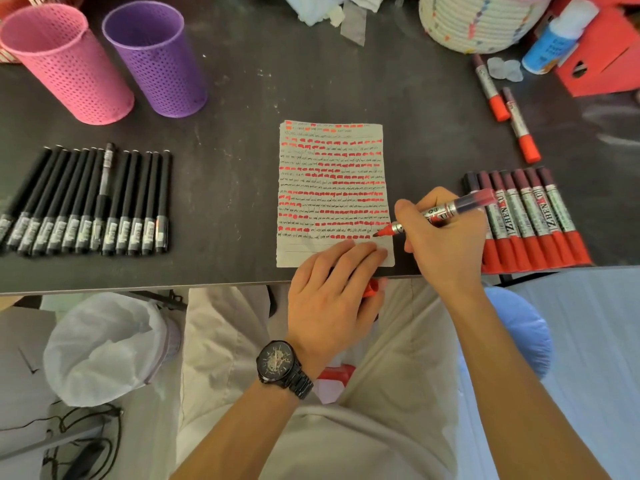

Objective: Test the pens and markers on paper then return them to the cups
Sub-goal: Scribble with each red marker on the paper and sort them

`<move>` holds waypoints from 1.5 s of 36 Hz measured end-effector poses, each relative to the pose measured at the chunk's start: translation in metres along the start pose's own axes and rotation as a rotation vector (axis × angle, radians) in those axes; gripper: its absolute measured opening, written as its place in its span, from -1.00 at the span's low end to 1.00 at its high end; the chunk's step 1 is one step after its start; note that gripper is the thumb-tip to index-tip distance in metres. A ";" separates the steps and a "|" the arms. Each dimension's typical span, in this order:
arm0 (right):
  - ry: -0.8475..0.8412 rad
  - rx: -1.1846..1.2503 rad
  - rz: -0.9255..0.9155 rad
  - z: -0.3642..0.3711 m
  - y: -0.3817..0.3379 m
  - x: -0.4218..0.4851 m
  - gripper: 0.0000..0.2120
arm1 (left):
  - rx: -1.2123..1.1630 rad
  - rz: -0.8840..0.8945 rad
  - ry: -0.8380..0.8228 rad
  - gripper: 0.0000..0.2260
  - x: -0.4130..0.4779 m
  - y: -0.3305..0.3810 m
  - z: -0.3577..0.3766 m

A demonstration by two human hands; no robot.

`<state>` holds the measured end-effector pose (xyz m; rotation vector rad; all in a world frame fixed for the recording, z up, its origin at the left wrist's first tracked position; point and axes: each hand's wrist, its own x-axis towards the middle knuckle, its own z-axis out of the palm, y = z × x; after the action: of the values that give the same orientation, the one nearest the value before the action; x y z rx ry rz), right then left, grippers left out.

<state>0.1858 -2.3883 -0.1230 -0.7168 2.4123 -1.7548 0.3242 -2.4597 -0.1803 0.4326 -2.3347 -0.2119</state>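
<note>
A sheet of paper [332, 188] covered in red marks and black scribbles lies near the dark table's front edge. My right hand [443, 244] grips an uncapped red marker [446, 213], its tip on the paper's lower right. My left hand [332, 289] rests on the paper's bottom edge, and a red cap [370, 289] shows under its palm. A row of several black pens [86, 202] lies at the left. Several capped red markers [533, 220] lie in a row at the right. Pink cup [65, 64] and purple cup [156, 60] stand at the back left.
Two more red markers [505, 109] lie loose at the back right, near a woven basket [481, 22], a glue bottle [557, 36] and a red box [606, 53]. A bin lined with a white bag [104, 348] stands below the table edge [138, 287].
</note>
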 end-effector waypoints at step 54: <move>0.053 -0.001 -0.012 0.000 0.000 -0.001 -0.72 | -0.057 -0.046 -0.047 -0.73 0.002 0.001 -0.006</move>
<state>0.1863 -2.3881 -0.1229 -0.6951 2.4483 -1.7993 0.3270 -2.4595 -0.1747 0.4577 -2.3603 -0.3124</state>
